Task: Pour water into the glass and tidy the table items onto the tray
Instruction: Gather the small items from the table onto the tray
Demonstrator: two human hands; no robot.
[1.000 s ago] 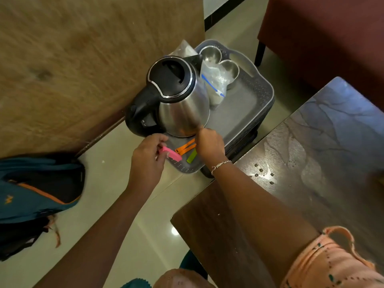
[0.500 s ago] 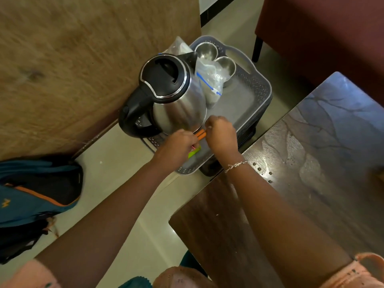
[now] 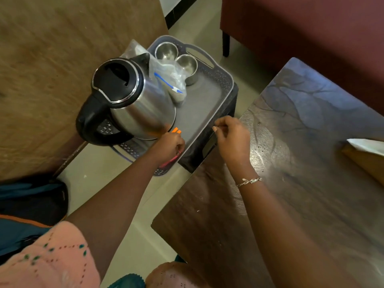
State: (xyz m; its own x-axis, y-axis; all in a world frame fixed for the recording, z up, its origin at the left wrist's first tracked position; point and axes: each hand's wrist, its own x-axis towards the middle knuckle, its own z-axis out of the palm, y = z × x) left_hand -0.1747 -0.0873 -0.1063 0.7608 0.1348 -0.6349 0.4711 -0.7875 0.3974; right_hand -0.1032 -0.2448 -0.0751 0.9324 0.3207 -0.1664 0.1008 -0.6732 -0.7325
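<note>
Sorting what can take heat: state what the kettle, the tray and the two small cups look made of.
Kettle: polished steel body, judging by its mirror-like reflections; matte black lid and handle, probably plastic. Tray: grey, moulded lattice rim, likely plastic. Two small cups: shiny metal, apparently stainless steel.

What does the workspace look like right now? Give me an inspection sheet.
Surface: dark table, mostly bare.
Job's things: kettle, two steel cups and bag on grey tray; orange clip, pink clip at near rim.
Clutter: white paper at table's right edge.
Grippers: left hand over the clips; right hand curled, looks empty.
Cables: nothing seen.
Surroundings: backpack on floor, red sofa.
</note>
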